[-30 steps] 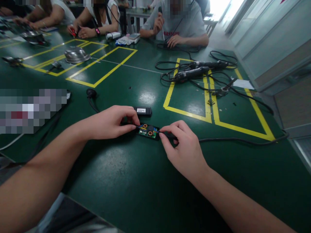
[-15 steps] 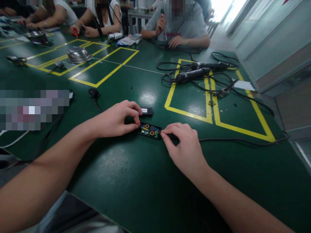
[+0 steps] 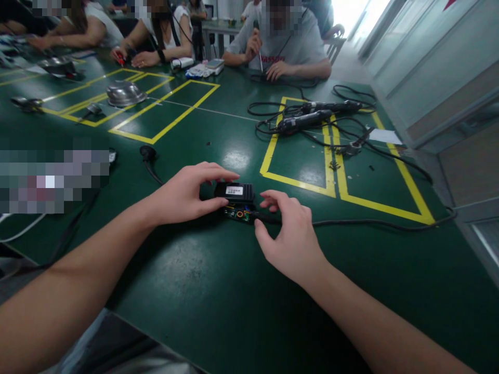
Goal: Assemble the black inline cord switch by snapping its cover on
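Observation:
My left hand grips a black ribbed plastic cover with a white label, thumb at its near edge and fingers along its far side. The cover is over the far part of an open black case with a circuit board, hiding some of it. Copper coil and coloured wires show along the board's near part. My right hand is at the case's right end, thumb and fingers apart, holding nothing. A black cable runs from that end to the right, partly behind the right hand.
A black plug on a cable lies left of my hands. Two black electric screwdrivers with looped cords lie inside yellow tape at the right. A metal bowl stands farther left. Co-workers sit along the far side of the green table.
My left hand has taken the labelled cover from behind the case and brought it over the circuit board. My right hand has let go of the case's end, its fingers now spread.

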Available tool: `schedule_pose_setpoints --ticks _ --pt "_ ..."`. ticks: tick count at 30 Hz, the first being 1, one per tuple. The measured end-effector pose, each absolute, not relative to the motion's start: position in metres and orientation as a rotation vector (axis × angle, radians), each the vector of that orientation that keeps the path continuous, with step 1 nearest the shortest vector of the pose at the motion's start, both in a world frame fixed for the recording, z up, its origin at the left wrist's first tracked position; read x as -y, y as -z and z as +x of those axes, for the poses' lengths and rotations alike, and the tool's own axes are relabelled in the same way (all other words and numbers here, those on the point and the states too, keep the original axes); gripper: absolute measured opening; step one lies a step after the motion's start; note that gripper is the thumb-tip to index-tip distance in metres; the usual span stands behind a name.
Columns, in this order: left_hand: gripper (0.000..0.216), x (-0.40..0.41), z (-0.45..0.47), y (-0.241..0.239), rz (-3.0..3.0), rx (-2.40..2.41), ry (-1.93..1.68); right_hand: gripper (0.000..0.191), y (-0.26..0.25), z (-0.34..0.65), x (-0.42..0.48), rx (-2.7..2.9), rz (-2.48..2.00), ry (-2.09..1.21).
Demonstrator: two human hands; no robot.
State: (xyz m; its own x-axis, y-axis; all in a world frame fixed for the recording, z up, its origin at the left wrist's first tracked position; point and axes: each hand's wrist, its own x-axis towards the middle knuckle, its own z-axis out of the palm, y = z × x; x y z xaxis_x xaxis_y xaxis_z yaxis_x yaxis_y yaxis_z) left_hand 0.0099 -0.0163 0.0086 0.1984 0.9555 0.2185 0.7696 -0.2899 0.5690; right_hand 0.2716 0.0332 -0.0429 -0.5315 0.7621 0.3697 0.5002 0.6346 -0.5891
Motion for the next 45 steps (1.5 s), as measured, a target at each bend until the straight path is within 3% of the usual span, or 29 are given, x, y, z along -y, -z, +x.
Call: schedule_pose_setpoints --ticks 5,9,20,28,31,34,38,45 --pt "0.032 0.022 0.02 -0.015 2.203 -1.499 -0.568 0.039 0.037 0.272 -0.031 2.327 -0.96 -0.546" --pt "0.03 0.02 0.022 -0.013 2.178 -1.515 -0.544 0.028 0.037 0.273 -0.032 2.364 -0.956 -0.518" --pt "0.027 0.02 0.025 -0.008 2.177 -1.512 -0.561 0.026 0.041 0.275 -0.032 2.384 -0.941 -0.405" --pt "0.035 0.015 0.017 -0.008 1.884 -1.437 -0.666 0.034 0.04 0.273 -0.03 2.387 -0.931 -0.449" --pt "0.034 0.01 0.014 -0.004 1.777 -1.616 -0.839 0.042 0.04 0.273 -0.029 2.344 -0.951 -0.498" --pt "0.022 0.007 0.01 0.003 1.832 -1.936 -0.868 0.03 0.04 0.272 -0.03 2.334 -0.956 -0.521" --pt "0.014 0.004 0.005 0.008 1.922 -1.978 -0.736 0.011 0.042 0.272 -0.034 2.378 -0.898 -0.525" --pt "0.032 0.013 0.003 -0.008 2.117 -1.733 -0.52 0.013 0.043 0.274 -0.037 2.369 -0.818 -0.564"
